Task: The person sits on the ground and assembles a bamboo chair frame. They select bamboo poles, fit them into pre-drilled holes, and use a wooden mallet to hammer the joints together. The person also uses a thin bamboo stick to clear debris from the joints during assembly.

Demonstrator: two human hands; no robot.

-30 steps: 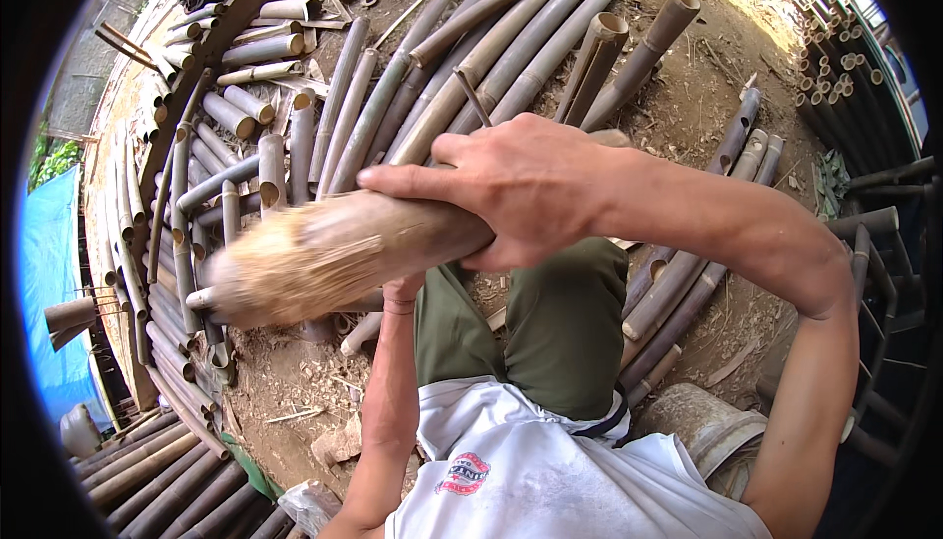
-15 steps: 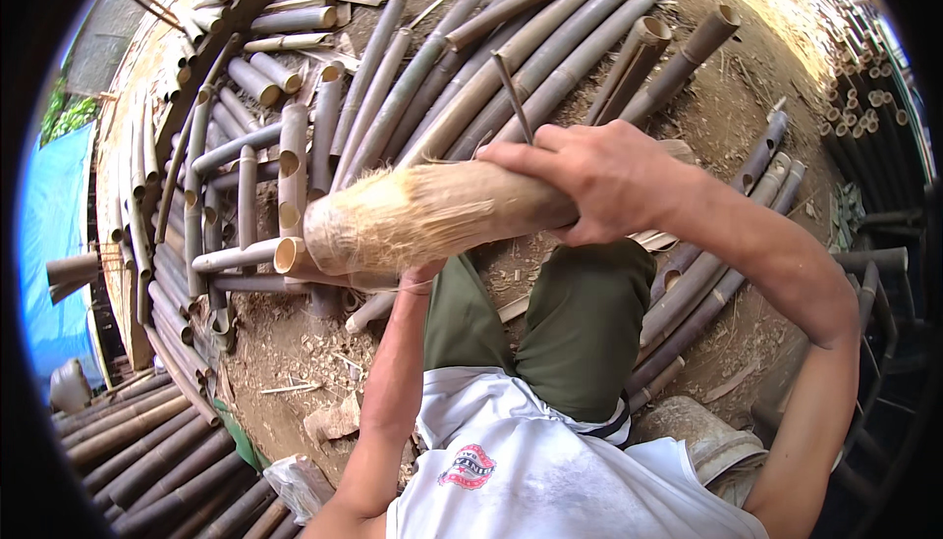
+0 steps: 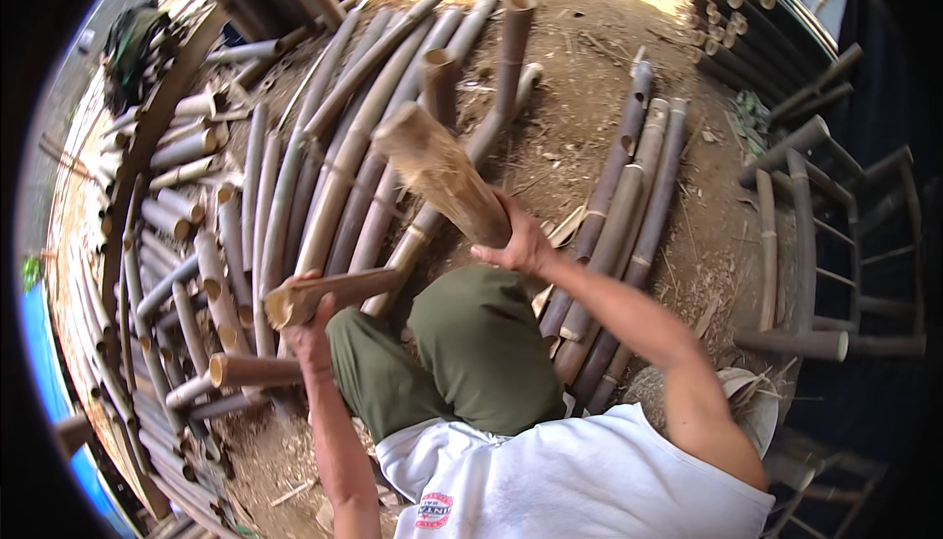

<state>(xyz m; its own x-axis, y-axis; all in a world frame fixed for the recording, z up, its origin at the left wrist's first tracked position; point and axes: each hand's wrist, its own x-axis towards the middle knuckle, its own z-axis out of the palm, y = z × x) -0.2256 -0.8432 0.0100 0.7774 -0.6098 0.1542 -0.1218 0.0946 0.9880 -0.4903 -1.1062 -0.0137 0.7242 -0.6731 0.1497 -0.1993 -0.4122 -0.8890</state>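
Observation:
My right hand (image 3: 518, 242) grips the near end of a thick, pale, shaved bamboo section (image 3: 440, 172) that slants up and away to the left. My left hand (image 3: 310, 335) holds a shorter piece of bamboo (image 3: 329, 294) with a rough split end, low on the left beside my knee. I am crouched in green trousers and a white shirt. The two pieces are apart, the big one above and right of the small one.
Long bamboo poles (image 3: 334, 166) lie side by side on the dirt ahead, more poles (image 3: 619, 235) on the right. Short cut tubes (image 3: 187, 274) are heaped at the left. A bamboo frame (image 3: 801, 254) stands at the right.
The thick bamboo section has swung from lying across in front of me to pointing up and away, held by the right hand. My left hand now shows with a shorter piece.

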